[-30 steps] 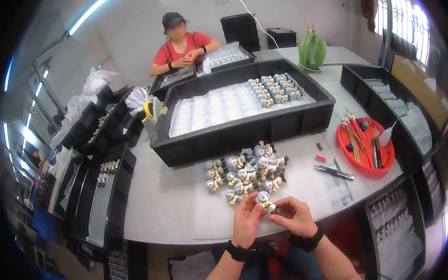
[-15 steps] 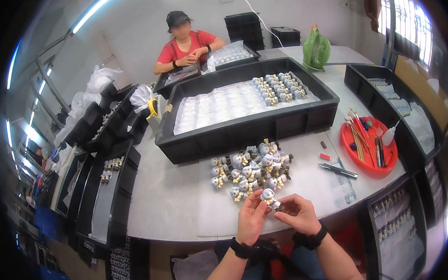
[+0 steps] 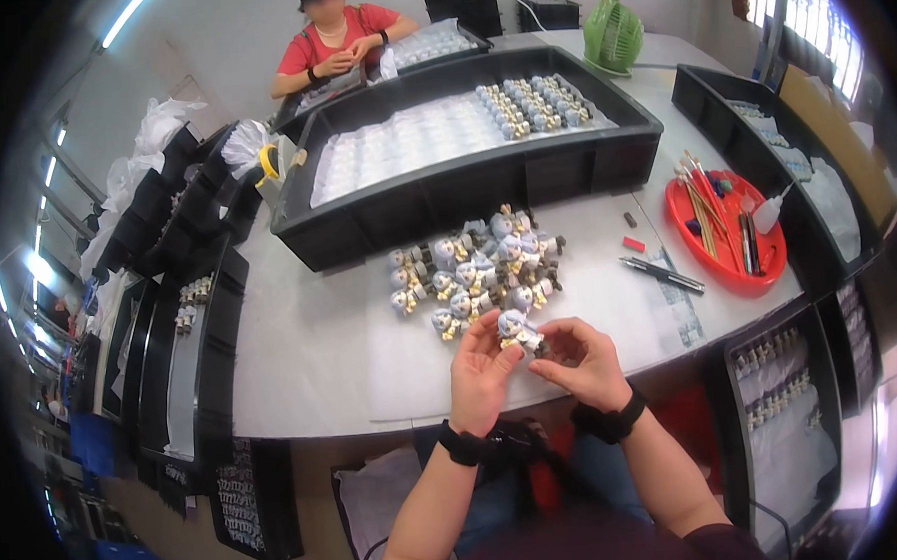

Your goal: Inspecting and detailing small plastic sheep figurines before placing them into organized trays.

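Note:
Close to the table's near edge, a small figurine [image 3: 516, 329] with pale blue-grey hair and a white and dark outfit is held up between my hands. My left hand [image 3: 479, 379] grips its head end between thumb and fingers. At the dark leg end, my right hand [image 3: 587, 366] has its thumb and fingertips closed on the figurine; part of that contact is hidden. Just beyond lies a loose cluster of similar figurines [image 3: 458, 277] on a white sheet [image 3: 397, 367].
Behind the cluster stands a large black tray [image 3: 465, 191] with figurine rows at its right. A red dish [image 3: 678, 220] holds brushes and a bottle; a pen [image 3: 661, 274] and red block [image 3: 634, 243] lie nearby. More black trays flank the table. A person [image 3: 328, 50] sits opposite.
The view has tilted downward, so the table and trays appear higher. Both hands still hold the figurine, with little change in grip.

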### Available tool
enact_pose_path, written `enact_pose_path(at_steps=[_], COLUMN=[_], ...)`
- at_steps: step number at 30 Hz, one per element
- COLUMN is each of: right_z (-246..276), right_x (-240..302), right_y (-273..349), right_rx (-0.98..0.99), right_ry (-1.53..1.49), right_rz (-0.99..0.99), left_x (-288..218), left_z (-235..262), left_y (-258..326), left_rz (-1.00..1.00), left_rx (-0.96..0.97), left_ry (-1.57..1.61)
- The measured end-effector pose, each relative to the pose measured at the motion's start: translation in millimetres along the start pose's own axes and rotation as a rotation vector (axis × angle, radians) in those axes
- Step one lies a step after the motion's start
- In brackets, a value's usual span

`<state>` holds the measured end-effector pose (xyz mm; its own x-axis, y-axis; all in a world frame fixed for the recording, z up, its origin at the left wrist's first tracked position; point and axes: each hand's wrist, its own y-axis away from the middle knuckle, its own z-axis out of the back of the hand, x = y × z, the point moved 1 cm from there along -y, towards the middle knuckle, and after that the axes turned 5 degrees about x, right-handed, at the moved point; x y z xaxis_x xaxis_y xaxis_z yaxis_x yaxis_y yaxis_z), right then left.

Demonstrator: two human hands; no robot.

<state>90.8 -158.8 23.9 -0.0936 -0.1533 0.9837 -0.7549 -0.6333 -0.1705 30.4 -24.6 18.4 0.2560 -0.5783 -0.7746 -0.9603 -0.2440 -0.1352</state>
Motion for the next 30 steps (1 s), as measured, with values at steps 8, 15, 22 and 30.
enact_pose_path(at_steps=[8, 15, 22, 30], right_z=[-0.3, -0.5, -0.6, -0.7], right_x=[-3.1, -2.0, -2.4, -2.8], right_y=[-1.0, -0.6, -1.5, -1.2], right_rx=[-0.012, -0.037, -0.029, -0.036], right_ry=[-0.006, -0.002, -0.004, -0.015], right_rz=[0.023, 0.014, 0.013, 0.013], left_x=[1.9, 4.2, 4.5, 4.5], left_z=[3.5, 5.9, 6.7, 6.6], left_y=[-0.1, -0.2, -0.3, -0.2], left_rz=[-0.016, -0.024, -0.020, -0.010], left_rx=[0.014, 0.023, 0.029, 0.032], left_ry=[-0.020, -0.029, -0.015, -0.008])
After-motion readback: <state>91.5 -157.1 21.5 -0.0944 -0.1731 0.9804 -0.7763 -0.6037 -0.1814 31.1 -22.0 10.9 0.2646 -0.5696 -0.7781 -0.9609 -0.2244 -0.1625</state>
